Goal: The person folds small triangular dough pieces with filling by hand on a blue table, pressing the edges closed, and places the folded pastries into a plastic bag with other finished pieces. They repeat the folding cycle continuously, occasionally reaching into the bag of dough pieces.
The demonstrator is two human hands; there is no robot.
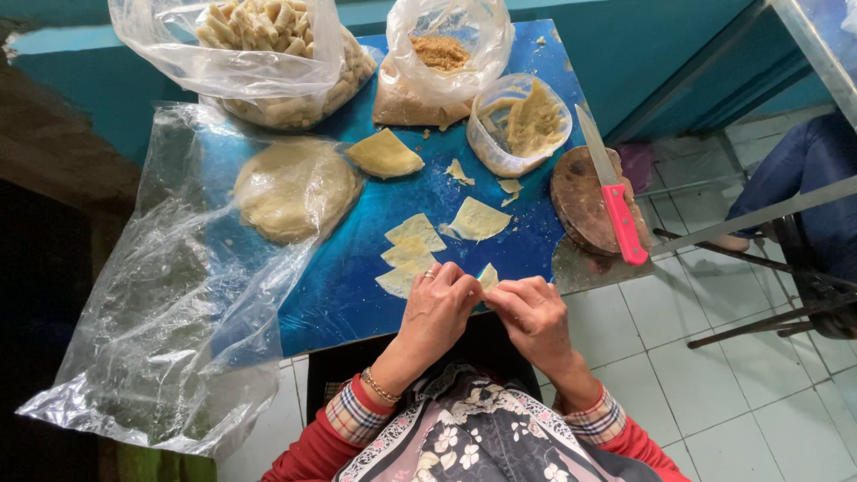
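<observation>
Where the blue tabletop (357, 295) reaches its near edge, left hand (437, 312) and right hand (536, 314) meet, fingers of both pinched shut on one small pastry wrapper (487, 277). Large clear plastic sheet (161, 303) drapes left edge. Round wooden board (580, 201) at right edge carries pink-handled knife (614, 192). Cut wrappers (412, 245) lie just beyond hands.

Views: only 1, worn on the head.
Direction: looking steeply down, slightly forward, over the blue table (357, 295).
Distance: near to both hands at the table edge, lower centre.
Coverage: whole tabletop, tiled floor (714, 375) at right.
Shared part: none, single view.
</observation>
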